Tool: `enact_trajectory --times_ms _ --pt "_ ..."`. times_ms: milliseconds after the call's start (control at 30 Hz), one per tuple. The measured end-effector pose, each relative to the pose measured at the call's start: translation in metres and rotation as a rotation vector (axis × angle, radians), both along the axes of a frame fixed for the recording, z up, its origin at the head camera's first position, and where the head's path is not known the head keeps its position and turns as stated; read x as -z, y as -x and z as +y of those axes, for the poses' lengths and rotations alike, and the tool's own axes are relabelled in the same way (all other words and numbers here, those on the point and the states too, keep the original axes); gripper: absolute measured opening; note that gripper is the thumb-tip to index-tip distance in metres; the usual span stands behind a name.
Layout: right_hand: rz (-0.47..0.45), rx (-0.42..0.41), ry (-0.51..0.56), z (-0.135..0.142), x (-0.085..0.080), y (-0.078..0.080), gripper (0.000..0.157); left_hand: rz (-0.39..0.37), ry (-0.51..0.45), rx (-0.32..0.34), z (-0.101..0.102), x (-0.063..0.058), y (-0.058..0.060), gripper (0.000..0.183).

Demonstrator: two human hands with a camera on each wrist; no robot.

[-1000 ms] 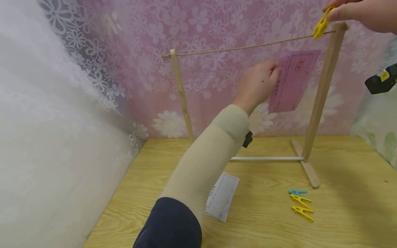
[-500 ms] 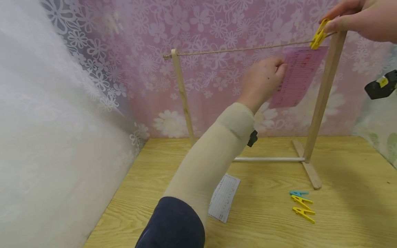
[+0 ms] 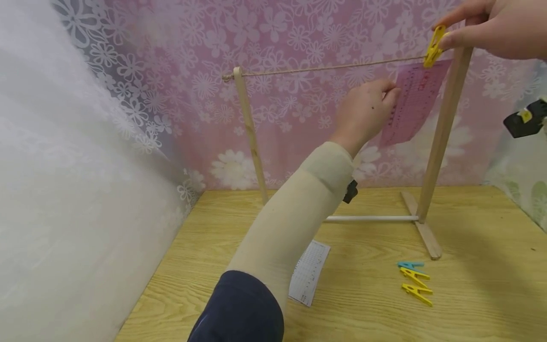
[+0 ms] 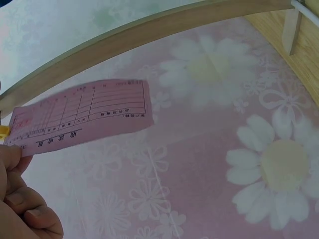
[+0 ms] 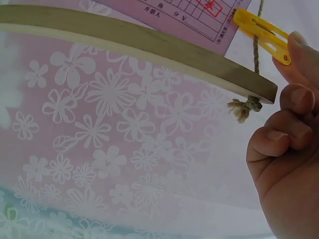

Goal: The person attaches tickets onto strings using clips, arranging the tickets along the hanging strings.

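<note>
A pink printed receipt slip point(image 3: 414, 102) hangs just below the rope point(image 3: 337, 68) near the right post. My left hand point(image 3: 365, 109) pinches its left edge between thumb and fingers; the left wrist view shows the receipt point(image 4: 84, 114) stretching away from those fingertips. My right hand point(image 3: 500, 31) pinches a yellow clothespin point(image 3: 435, 46) by its handle end. In the right wrist view the clothespin point(image 5: 261, 35) lies across the rope point(image 5: 256, 55), its nose at the receipt's top edge. Its other fingers point(image 5: 284, 127) are curled in.
The wooden stand has a left post point(image 3: 249, 128), a right post point(image 3: 446, 133) and a white bottom bar point(image 3: 372, 219). On the table point(image 3: 363, 304) lie a blue clothespin point(image 3: 410, 265), two yellow clothespins point(image 3: 416, 292) and white slips point(image 3: 311, 273), partly behind my left sleeve point(image 3: 282, 213).
The receipt has risen to the rope with my left hand, which moved up and right. My right hand has lowered the yellow clothespin onto the rope at the receipt's top edge.
</note>
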State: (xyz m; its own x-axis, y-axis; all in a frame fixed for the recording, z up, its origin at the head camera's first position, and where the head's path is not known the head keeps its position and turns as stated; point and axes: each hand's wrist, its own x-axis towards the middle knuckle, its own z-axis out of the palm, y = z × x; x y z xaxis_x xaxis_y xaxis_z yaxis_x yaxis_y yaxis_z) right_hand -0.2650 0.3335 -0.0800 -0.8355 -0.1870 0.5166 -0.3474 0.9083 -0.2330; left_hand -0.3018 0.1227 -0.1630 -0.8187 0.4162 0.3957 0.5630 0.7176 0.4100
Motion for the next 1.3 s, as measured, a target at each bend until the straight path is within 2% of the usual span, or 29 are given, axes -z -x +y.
enact_trajectory --times_ms 300,500,600,800,1067,1300 --pt "0.04 0.005 -0.022 -0.003 0.001 -0.004 0.041 -0.031 -0.008 0.0 0.002 -0.001 0.001 0.03" --pt "0.053 0.023 -0.029 0.002 0.005 -0.005 0.051 -0.061 -0.043 0.021 -0.001 0.005 0.004 0.027" --pt "0.05 0.022 0.01 0.006 0.007 -0.005 0.054 -0.065 -0.053 0.044 -0.005 0.009 0.006 0.024" --pt "0.091 0.004 0.086 0.013 0.014 -0.007 0.052 -0.105 -0.078 0.085 -0.018 0.015 0.008 0.023" --pt "0.077 -0.004 0.175 0.018 0.023 -0.014 0.052 -0.07 -0.035 0.142 -0.035 0.02 0.006 0.023" --pt "0.132 -0.025 0.172 0.023 0.033 -0.02 0.056 -0.064 -0.028 0.171 -0.049 0.022 0.001 0.025"
